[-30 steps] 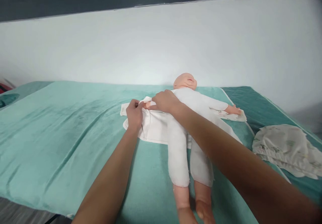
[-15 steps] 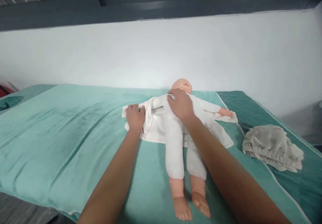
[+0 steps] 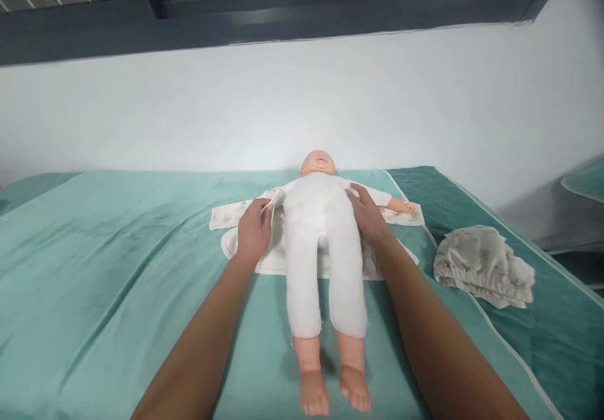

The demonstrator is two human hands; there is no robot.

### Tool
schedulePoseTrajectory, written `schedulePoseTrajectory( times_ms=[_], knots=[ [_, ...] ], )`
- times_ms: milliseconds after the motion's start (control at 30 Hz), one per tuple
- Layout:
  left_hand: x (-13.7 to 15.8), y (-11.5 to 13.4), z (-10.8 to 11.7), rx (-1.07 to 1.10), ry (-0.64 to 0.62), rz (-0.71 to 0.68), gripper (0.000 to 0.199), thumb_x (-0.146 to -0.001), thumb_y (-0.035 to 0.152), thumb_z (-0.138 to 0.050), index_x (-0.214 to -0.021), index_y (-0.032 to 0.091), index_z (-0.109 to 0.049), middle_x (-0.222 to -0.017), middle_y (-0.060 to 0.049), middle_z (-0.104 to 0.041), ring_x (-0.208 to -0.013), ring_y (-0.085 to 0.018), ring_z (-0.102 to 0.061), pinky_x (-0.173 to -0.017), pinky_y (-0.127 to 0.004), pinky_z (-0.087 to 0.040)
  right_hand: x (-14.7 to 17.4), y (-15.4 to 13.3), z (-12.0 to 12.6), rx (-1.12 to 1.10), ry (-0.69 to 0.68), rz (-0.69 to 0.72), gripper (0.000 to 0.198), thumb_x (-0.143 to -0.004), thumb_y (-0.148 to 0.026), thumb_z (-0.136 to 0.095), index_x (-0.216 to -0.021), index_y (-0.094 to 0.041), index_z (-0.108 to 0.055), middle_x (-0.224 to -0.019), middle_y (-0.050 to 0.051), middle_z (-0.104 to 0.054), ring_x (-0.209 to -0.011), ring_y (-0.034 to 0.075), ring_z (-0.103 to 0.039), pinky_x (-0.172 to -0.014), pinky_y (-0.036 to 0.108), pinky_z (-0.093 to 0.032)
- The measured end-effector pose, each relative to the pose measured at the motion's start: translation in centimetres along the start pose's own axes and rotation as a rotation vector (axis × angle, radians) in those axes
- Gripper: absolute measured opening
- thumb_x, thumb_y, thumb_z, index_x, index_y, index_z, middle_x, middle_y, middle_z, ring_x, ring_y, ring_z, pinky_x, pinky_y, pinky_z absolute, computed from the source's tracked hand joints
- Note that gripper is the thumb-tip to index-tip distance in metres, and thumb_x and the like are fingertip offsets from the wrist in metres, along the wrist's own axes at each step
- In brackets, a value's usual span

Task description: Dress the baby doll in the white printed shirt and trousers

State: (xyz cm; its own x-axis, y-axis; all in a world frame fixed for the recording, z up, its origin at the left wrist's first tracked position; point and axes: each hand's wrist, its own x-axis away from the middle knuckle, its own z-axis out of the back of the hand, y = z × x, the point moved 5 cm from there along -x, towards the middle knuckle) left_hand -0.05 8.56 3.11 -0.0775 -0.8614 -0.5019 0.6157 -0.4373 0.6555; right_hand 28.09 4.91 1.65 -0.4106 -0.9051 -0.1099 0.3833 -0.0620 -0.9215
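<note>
A baby doll [image 3: 315,209] with a white cloth body lies on its back, head toward the wall and bare feet toward me. Spread beneath it is an opened white baby shirt [image 3: 268,264] with small prints on its sleeves. At the doll's left side in the picture, my left hand [image 3: 255,228] pinches the shirt's edge near the armhole; the doll's arm on that side is largely hidden. My right hand [image 3: 370,212] lies against the doll's other side, fingers stretched out and holding nothing. Beyond it the doll's other arm reaches out over the printed sleeve.
A folded pale cloth garment [image 3: 484,266] with a gathered edge rests to the right. Underneath everything is a bed with a green sheet [image 3: 141,269], its darker border at right. A white wall [image 3: 292,105] rises directly behind the doll's head, below a dark window frame.
My right hand has moved from the doll's upper chest to its right side in the picture. The doll now lies straighter and flatter. My left hand stays at the shirt.
</note>
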Motion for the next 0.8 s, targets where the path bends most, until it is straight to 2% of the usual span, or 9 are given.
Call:
schedulePoseTrajectory(
  times_ms=[100, 200, 333, 433, 500, 600, 733, 800],
  knots=[
    [-0.2, 0.3, -0.4, 0.19, 0.048, 0.149, 0.02, -0.094, 0.042, -0.047, -0.097, 0.024, -0.055, -0.081, 0.001, -0.06, -0.074, -0.017, -0.053, -0.072, -0.028, -0.04, 0.0, -0.4, -1.1, -0.191, -0.092, -0.019, 0.07, -0.085, -0.058, -0.053, -0.146, -0.027, -0.039, -0.137, 0.009, -0.058, -0.12, 0.026, -0.059, -0.101, 0.04, -0.048],
    [-1.3, 0.5, -0.7, 0.344, 0.11, 0.231, 0.019, -0.093, 0.042, -0.049, -0.095, 0.024, -0.053, -0.078, 0.002, -0.055, -0.07, -0.015, -0.048, -0.068, -0.026, -0.038, 0.5, -1.4, -2.1, -0.283, -0.151, 0.002, 0.074, -0.083, -0.055, -0.057, -0.147, -0.026, -0.035, -0.131, 0.009, -0.062, -0.116, 0.025, -0.062, -0.098, 0.039, -0.051],
    [-3.9, 1.5, -0.3, 0.36, 0.157, 0.228, 0.013, -0.09, 0.036, -0.052, -0.091, 0.023, -0.052, -0.074, 0.003, -0.052, -0.064, -0.013, -0.045, -0.064, -0.026, -0.036, 1.5, -2.4, -3.0, -0.314, -0.234, 0.037, 0.075, -0.085, -0.051, -0.057, -0.15, -0.023, -0.031, -0.131, 0.01, -0.062, -0.12, 0.024, -0.059, -0.102, 0.039, -0.049],
    [-5.9, 3.6, 0.1, 0.355, 0.081, 0.182, 0.011, -0.09, 0.034, -0.052, -0.089, 0.023, -0.052, -0.063, 0.005, -0.045, -0.055, -0.012, -0.038, -0.057, -0.025, -0.032, 2.1, -2.4, -3.1, -0.355, -0.31, 0.027, 0.079, -0.085, -0.049, -0.06, -0.153, -0.024, -0.027, -0.133, 0.011, -0.06, -0.122, 0.024, -0.057, -0.103, 0.039, -0.047],
    [-6.6, 5.5, 0.4, 0.289, 0.025, 0.159, 0.01, -0.089, 0.033, -0.051, -0.088, 0.023, -0.052, -0.06, 0.005, -0.043, -0.054, -0.012, -0.039, -0.055, -0.025, -0.031, 2.4, -2.3, -3.2, -0.385, -0.366, 0.027, 0.083, -0.086, -0.049, -0.061, -0.155, -0.024, -0.022, -0.136, 0.011, -0.057, -0.122, 0.023, -0.056, -0.106, 0.038, -0.044],
    [-6.3, 8.4, 0.8, 0.018, -0.062, 0.105, 0.01, -0.089, 0.03, -0.05, -0.086, 0.022, -0.056, -0.068, 0.002, -0.056, -0.062, -0.015, -0.05, -0.059, -0.027, -0.033, 2.4, -2.0, -3.5, -0.414, -0.409, 0.034, 0.086, -0.088, -0.049, -0.061, -0.156, -0.022, -0.017, -0.135, 0.011, -0.057, -0.12, 0.022, -0.057, -0.106, 0.037, -0.043],
    [-3.7, 12.0, -0.2, -0.403, -0.286, 0.032, 0.015, -0.087, 0.022, -0.048, -0.085, 0.022, -0.063, -0.081, -0.004, -0.068, -0.073, -0.022, -0.06, -0.06, -0.032, -0.035, 2.0, -1.3, -3.7, -0.426, -0.386, 0.05, 0.083, -0.088, -0.05, -0.061, -0.155, -0.021, -0.021, -0.119, 0.01, -0.064, -0.105, 0.022, -0.061, -0.097, 0.038, -0.049],
    [-2.1, 13.5, -0.9, -0.402, -0.382, 0.001, 0.02, -0.087, 0.018, -0.046, -0.084, 0.022, -0.066, -0.085, -0.005, -0.071, -0.077, -0.023, -0.063, -0.061, -0.032, -0.037, 1.7, -0.9, -3.8, -0.4, -0.372, 0.059, 0.082, -0.088, -0.05, -0.061, -0.154, -0.022, -0.022, -0.114, 0.008, -0.064, -0.099, 0.021, -0.062, -0.093, 0.038, -0.05]
  ],
)
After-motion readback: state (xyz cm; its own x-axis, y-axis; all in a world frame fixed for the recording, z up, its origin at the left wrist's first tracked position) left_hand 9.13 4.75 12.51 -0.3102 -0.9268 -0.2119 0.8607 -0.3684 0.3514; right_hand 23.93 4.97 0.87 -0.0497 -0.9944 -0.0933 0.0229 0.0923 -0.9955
